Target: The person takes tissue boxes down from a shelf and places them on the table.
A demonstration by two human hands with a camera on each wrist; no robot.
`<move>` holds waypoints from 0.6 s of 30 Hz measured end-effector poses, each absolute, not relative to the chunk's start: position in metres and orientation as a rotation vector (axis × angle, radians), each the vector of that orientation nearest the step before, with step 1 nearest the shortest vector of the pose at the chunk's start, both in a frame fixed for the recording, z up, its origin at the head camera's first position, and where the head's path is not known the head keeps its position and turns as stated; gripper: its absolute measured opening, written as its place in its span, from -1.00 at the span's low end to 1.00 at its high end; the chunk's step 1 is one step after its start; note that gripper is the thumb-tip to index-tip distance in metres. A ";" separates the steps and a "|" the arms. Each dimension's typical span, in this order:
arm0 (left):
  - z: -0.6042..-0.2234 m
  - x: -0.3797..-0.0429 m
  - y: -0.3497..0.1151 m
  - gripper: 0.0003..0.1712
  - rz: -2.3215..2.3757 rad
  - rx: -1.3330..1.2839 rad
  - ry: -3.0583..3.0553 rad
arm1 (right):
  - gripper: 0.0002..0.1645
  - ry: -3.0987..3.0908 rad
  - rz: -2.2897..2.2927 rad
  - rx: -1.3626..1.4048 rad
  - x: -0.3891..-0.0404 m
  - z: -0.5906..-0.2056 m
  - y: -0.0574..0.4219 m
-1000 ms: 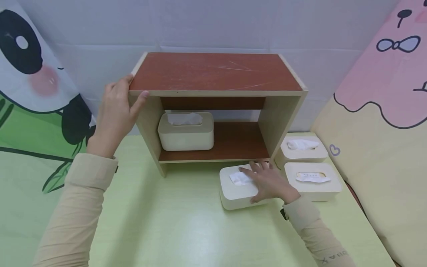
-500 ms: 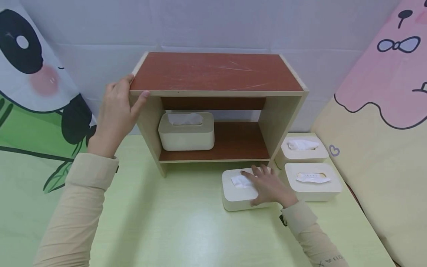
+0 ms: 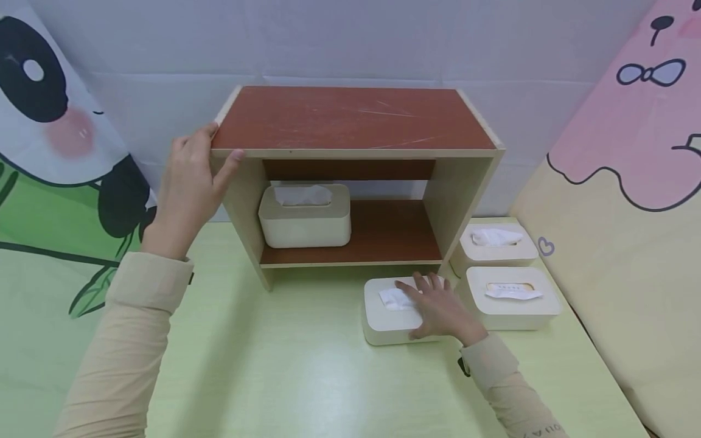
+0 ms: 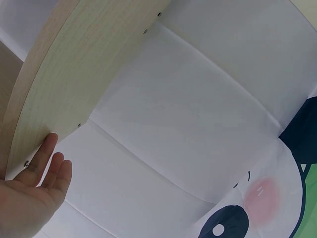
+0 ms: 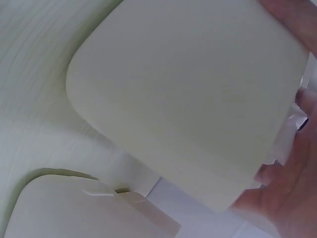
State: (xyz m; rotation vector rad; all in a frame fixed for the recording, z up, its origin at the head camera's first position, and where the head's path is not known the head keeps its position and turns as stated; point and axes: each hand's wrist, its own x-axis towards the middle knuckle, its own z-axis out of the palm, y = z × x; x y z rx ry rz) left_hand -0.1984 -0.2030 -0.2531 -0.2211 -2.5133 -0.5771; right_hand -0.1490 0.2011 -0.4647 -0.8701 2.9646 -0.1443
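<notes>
A small wooden shelf [image 3: 350, 118] with a red-brown top stands against the back wall. My left hand [image 3: 188, 176] holds its upper left front corner, thumb at the front edge. In the left wrist view the fingers [image 4: 45, 151] lie against the outside of the pale side panel [image 4: 74, 74]. On the table before the shelf's right end is a white tissue box [image 3: 383, 325]. My right hand [image 3: 443, 310] grips it from above, thumb at the front and fingers toward the back, partly covering its tissue. Another tissue box [image 3: 305, 228] sits at the left inside the shelf.
Two more tissue boxes stand right of the shelf, a rear one [image 3: 495, 246] and a front one [image 3: 515, 307] near the right hand. The pale table [image 3: 285, 371] ends at a slanting right edge. Cartoon-printed cloths hang at both sides.
The gripped tissue box has turned a little straighter and shifted slightly right with my right hand, mostly in the first half second. My left hand keeps its place on the shelf.
</notes>
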 end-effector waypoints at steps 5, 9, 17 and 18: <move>-0.254 -0.199 -0.204 -0.21 -0.570 -0.222 -2.509 | 0.28 2.971 -0.158 -0.860 -0.149 -0.467 0.201; -0.254 -0.199 -0.204 -0.20 -0.577 -0.218 -2.514 | 0.29 2.967 -0.158 -0.846 -0.149 -0.468 0.202; -0.254 -0.199 -0.204 -0.19 -0.579 -0.214 -2.514 | 0.34 2.935 -0.198 -0.849 -0.148 -0.463 0.203; -0.254 -0.199 -0.204 -0.19 -0.579 -0.215 -2.512 | 0.34 2.930 -0.205 -0.858 -0.148 -0.461 0.203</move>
